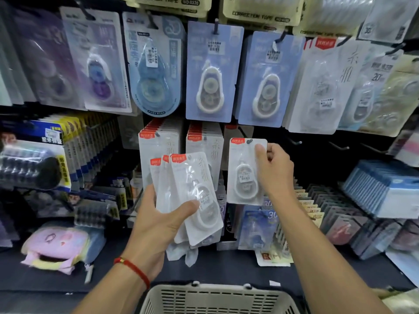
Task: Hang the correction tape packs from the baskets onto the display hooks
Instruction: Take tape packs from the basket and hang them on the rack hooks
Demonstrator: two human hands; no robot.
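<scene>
Right hand [275,168] pinches one pack [246,171] at its hook [249,141]; left hand [158,219] grips spare packs [192,196]. Threading step, I judge; next I push its hole fully on.

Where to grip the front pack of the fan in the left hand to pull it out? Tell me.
Pinch the front pack at its top edge beside the red label, coming from above right with the right hand. That flat card end is free, while the left hand covers its lower part and the bulging blister gives poorer purchase.
</scene>
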